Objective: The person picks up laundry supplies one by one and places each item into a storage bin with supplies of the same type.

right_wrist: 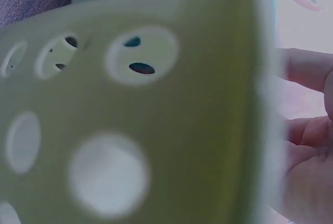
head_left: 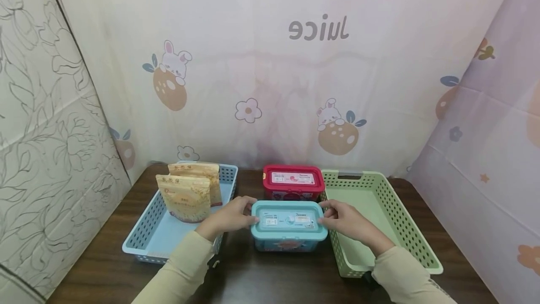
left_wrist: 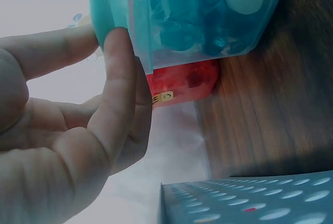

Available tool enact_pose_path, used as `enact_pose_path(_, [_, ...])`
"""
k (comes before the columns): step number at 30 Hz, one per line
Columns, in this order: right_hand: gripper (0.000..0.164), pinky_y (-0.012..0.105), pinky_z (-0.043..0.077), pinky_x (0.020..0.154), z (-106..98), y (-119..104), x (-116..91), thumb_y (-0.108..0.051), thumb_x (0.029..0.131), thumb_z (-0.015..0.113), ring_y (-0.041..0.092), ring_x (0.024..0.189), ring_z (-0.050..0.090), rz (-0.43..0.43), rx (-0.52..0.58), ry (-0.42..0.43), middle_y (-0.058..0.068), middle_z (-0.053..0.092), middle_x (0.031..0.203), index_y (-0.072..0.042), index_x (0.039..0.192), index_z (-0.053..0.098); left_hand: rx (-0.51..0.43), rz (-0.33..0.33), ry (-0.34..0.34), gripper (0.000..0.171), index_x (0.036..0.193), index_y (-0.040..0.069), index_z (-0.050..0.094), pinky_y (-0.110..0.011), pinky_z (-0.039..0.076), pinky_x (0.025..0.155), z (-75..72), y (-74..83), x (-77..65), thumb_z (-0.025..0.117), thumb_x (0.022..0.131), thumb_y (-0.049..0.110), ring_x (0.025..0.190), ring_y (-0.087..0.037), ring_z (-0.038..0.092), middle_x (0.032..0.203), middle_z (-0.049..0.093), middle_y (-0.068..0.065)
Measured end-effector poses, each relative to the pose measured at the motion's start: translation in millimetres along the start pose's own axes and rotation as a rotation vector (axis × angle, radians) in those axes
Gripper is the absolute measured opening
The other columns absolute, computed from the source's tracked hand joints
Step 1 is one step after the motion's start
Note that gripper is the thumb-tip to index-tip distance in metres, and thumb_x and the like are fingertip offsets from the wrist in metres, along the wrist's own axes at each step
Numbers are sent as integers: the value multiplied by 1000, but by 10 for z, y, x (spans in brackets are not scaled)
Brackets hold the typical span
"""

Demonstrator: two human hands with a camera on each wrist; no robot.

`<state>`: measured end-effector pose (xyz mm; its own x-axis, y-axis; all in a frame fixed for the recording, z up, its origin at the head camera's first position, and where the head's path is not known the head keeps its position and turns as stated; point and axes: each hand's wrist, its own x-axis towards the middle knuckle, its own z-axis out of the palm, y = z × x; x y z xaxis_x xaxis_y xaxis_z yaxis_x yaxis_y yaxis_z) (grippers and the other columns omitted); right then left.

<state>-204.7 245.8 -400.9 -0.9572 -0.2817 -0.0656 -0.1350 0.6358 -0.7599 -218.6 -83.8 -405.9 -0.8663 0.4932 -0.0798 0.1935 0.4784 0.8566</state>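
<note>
A teal lidded plastic box (head_left: 289, 236) is in the middle of the head view, in front of a red lidded box (head_left: 294, 178). My left hand (head_left: 229, 216) pinches the left rim of the teal lid. At the right end, my right hand (head_left: 349, 222) holds the lid's rim between thumb and fingers. The left wrist view shows the fingertips (left_wrist: 119, 41) against the teal rim, and round teal items behind the clear wall. In the right wrist view, the green basket's wall (right_wrist: 208, 104) hides the box and most of that hand.
On the left, a blue perforated basket (head_left: 153, 236) holds two yellow pouches (head_left: 185, 197) standing upright. A green perforated basket (head_left: 405, 229) stands on the right, close to both boxes. Behind the dark wooden table (head_left: 261, 280) hangs a printed curtain (head_left: 270, 83).
</note>
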Motion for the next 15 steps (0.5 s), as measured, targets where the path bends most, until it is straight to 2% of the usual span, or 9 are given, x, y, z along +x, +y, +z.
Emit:
enact_pose_path(7, [50, 33, 51, 69, 6, 3, 13, -17, 92, 74, 21, 84, 56, 1, 4, 1, 7, 61, 91, 9, 131, 55, 45, 6, 6, 52, 138, -16, 44, -38, 59, 76, 0, 26, -3, 65, 96, 4, 98, -25, 63, 117, 59, -21])
enact_pose_path(12, [51, 33, 51, 68, 18, 12, 8, -17, 92, 74, 21, 84, 56, 6, 12, -4, 7, 61, 91, 9, 131, 55, 194, -14, 38, 53, 139, -12, 48, -40, 53, 81, 12, 87, -41, 67, 96, 11, 99, -22, 57, 120, 58, -19])
enact_pose_path(15, [53, 33, 51, 68, 22, 7, 6, -17, 92, 74, 21, 83, 57, -1, 17, -9, 6, 61, 91, 10, 133, 54, 242, -22, 46, 53, 139, -11, 49, -41, 51, 80, 4, 126, -65, 69, 95, 12, 96, -22, 54, 118, 57, -18])
